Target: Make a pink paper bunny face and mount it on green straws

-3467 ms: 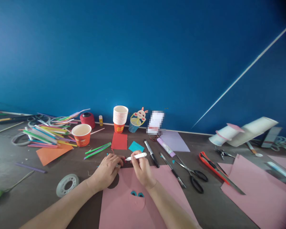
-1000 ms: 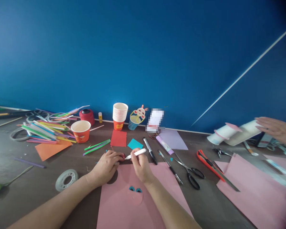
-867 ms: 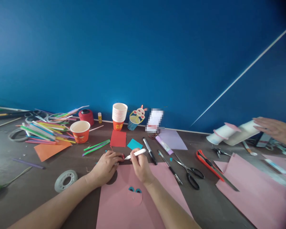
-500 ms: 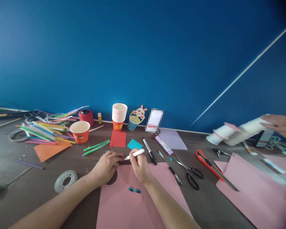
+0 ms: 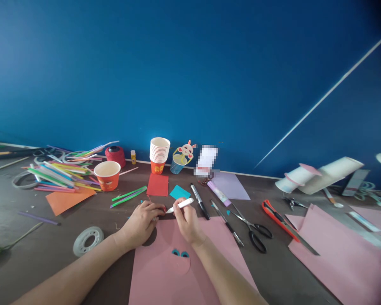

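My right hand (image 5: pixel 188 224) pinches a white marker pen (image 5: pixel 180 205), its tip pointing left toward my other hand. Bent fingers of my left hand (image 5: pixel 145 220) hold a small red piece (image 5: pixel 164 208) down near the pen tip; most of it is covered. Under my right wrist lies a large pink sheet (image 5: pixel 158 279). On that sheet rests a pink round cutout (image 5: pixel 181 266) with two blue-and-black eyes (image 5: pixel 180 253). A turquoise paper square (image 5: pixel 179 192) and a red paper square (image 5: pixel 157 184) lie just beyond my hands.
Right of the sheet are a black marker (image 5: pixel 200 201), a pen (image 5: pixel 228 224), scissors (image 5: pixel 254 232) and an orange cutter (image 5: pixel 279 220). At left are a tape roll (image 5: pixel 88 241), an orange cup (image 5: pixel 107 177) and colourful straws (image 5: pixel 55 174). Stacked cups (image 5: pixel 159 154) stand by the blue wall.
Another person's hand at the far right has left the white paper roll, and a white object now shows at the right edge. My hands and the marker pen are almost unmoved.
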{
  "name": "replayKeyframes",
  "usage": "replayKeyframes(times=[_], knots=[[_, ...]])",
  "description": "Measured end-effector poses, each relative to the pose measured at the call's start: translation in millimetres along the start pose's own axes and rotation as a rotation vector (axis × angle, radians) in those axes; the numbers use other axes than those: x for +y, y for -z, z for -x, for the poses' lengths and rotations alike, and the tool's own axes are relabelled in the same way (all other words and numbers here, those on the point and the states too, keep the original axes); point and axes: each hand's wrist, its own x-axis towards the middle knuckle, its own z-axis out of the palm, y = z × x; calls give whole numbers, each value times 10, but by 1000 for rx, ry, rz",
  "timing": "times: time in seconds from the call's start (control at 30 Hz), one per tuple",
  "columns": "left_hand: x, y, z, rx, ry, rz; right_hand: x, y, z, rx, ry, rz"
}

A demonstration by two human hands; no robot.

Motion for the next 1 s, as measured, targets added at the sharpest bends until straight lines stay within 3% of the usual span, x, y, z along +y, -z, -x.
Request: replayKeyframes(times=[0.23, 0.5, 1.0], knots=[[-6, -18, 6, 3, 11, -4, -43, 26, -14, -47, -26, 16], [0, 1, 5, 1, 8, 1, -56, 11, -20, 10, 2, 13], [14, 8, 7, -1, 12, 11, -48, 11, -26, 5, 6, 46]])
